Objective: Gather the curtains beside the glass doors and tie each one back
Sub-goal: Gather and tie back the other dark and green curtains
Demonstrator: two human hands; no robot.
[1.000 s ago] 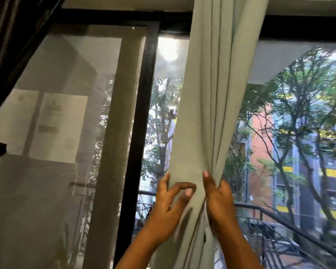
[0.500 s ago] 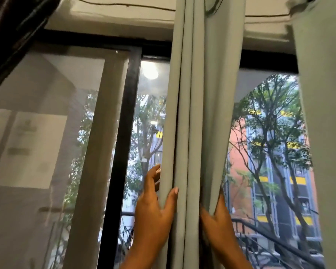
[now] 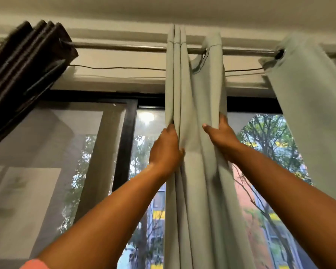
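Fingers of our left hand (image 3: 166, 147) and right hand (image 3: 220, 135) are clamping the pale green curtain's (image 3: 194, 181) folds; we are holding them bunched.

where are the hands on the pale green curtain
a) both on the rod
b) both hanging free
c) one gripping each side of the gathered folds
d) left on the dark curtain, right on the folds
c: the left hand and right hand grip opposite sides of the curtain folds, below the rod.
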